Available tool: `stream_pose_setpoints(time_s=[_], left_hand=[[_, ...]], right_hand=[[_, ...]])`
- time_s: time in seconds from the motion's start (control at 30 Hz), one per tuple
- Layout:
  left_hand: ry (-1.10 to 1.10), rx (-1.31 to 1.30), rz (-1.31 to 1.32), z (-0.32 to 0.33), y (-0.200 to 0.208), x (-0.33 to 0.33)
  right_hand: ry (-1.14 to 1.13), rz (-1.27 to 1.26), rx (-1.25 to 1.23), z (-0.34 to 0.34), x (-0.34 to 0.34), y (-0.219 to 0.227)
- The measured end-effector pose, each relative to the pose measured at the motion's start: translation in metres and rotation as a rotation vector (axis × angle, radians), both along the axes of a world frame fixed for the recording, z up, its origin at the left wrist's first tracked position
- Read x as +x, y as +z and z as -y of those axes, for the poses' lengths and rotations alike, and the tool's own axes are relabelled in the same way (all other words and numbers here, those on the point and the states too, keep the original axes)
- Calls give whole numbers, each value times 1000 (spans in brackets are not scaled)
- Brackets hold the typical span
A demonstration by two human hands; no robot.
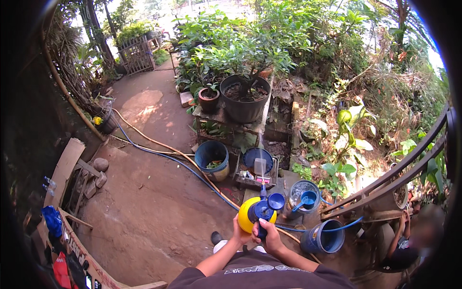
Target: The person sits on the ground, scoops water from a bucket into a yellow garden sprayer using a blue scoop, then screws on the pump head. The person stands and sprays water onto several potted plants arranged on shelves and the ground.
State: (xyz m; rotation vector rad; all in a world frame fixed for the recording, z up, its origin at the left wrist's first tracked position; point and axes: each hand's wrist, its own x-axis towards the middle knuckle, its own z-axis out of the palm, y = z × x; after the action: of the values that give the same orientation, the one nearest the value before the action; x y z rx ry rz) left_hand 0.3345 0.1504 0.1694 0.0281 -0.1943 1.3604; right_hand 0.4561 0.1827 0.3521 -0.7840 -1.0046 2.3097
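Between my hands is a yellow pressure sprayer (247,212) with a blue head and nozzle, pointing away from me. My left hand (240,235) is wrapped around the side of its yellow body. At the blue handle, my right hand (271,237) is closed with the thumb on top; the exact trigger position is hard to see. A pale streak of spray rises from the nozzle toward a large black pot (244,108) holding a leafy plant. Beyond the sprayer stands a crate (245,180) with a dark blue basin (257,159) in it.
A bucket (219,171) holds leaves. At right are a water bucket (304,185) with a blue dipper (308,197) and another blue bucket (323,238). A hose (159,144) crosses the dirt ground. Stones (100,164) lie left; another person's hands (404,219) show at the right edge.
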Motion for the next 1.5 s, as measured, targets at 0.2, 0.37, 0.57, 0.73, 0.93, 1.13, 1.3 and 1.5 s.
stream_pose_setpoints(time_s=[0.2, 0.37, 0.57, 0.73, 0.93, 1.13, 1.3, 1.5], left_hand=[[-142, 116, 3, 21, 20, -74], [-6, -480, -384, 37, -23, -135], [95, -563, -423, 50, 4, -207], [156, -534, -443, 50, -8, -247], [20, -227, -237, 37, -24, -309], [-71, -468, -362, -3, 14, -348], [-34, -580, -384, -45, 37, -397], [-127, -35, -25, -78, -3, -452]], right_hand=[[93, 4, 11, 18, -66, 6], [361, 11, 62, 30, -138, -13], [302, 42, -47, 41, -209, -8], [357, 88, 19, 38, -251, -10], [370, 30, -10, 13, -297, -12], [353, 33, -11, -26, -352, -15], [271, 40, -8, -69, -407, -5], [258, 62, 18, -106, -446, -11]])
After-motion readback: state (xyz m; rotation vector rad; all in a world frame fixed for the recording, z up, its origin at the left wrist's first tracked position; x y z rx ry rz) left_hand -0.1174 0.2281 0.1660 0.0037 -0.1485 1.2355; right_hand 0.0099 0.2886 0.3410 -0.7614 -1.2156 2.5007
